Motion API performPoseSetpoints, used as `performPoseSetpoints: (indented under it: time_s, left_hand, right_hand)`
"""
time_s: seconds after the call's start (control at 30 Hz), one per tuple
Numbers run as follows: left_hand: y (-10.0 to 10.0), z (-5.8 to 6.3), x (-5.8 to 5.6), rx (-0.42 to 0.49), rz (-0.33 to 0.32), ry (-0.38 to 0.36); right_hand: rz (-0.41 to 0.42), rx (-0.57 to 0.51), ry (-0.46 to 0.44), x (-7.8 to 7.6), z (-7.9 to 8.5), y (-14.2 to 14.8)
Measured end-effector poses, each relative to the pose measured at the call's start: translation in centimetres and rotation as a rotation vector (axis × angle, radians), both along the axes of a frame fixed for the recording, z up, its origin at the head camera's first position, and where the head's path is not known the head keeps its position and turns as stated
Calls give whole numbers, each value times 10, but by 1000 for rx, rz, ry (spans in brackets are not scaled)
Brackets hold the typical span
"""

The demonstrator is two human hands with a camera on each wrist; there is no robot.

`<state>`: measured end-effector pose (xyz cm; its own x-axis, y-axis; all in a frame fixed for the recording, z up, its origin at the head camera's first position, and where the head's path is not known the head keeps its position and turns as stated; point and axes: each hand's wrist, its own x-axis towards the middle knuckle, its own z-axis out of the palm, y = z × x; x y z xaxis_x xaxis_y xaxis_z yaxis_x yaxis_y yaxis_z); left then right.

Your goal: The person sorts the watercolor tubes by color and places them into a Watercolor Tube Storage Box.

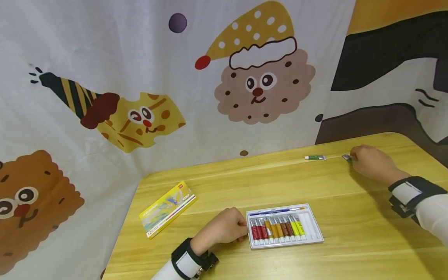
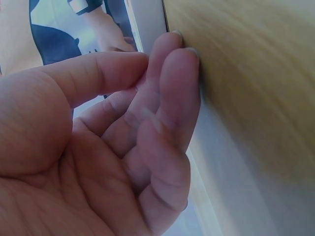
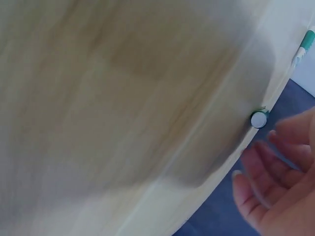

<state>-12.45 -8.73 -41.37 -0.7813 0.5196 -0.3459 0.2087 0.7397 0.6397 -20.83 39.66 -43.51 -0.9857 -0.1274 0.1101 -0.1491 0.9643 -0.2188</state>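
A white plastic tray (image 1: 285, 245) holds a row of paint tubes (image 1: 278, 229), red, orange, brown and yellow, with a blue-handled paintbrush (image 1: 276, 212) above them. At its left edge my left hand (image 1: 225, 227) pinches the rim with thumb and curled fingers; the left wrist view shows this hand (image 2: 113, 123) close up. Far right, my right hand (image 1: 372, 163) is beside a green paint tube (image 1: 347, 158). In the right wrist view, the loosely bent fingers of this hand (image 3: 278, 177) are just apart from the tube's white cap (image 3: 259, 120).
Another green paint tube (image 1: 315, 157) lies near the table's back edge, left of my right hand. A yellow box (image 1: 168, 210) lies on the left of the wooden table (image 1: 217, 190). A cloth with cartoon prints (image 1: 196, 116) hangs behind.
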Motion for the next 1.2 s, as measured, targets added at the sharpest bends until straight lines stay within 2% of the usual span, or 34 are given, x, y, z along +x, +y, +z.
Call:
performPoseSetpoints:
  time_s: [0.13,0.3,0.5,0.7,0.93,1.2]
  left_hand:
    - [0,0,0,10,-1,-2]
    - [0,0,0,0,3,-5]
    - [1,-1,-1,-3,2,-5]
    - [0,-2,-1,7,-11,17]
    - [0,-1,0,14,-6,18]
    - [0,0,1,11,-7,12]
  right_hand:
    - [-64,-23,-90,0,3,0]
    - [-44,-29,-145,-2,4,3]
    - [-17,-51,-143,-1,6,5]
    - [-14,-100,-127,7,18,-5]
    - [30,-218,-124,24,31,-31]
    - [57,-341,-149,53,41,-66]
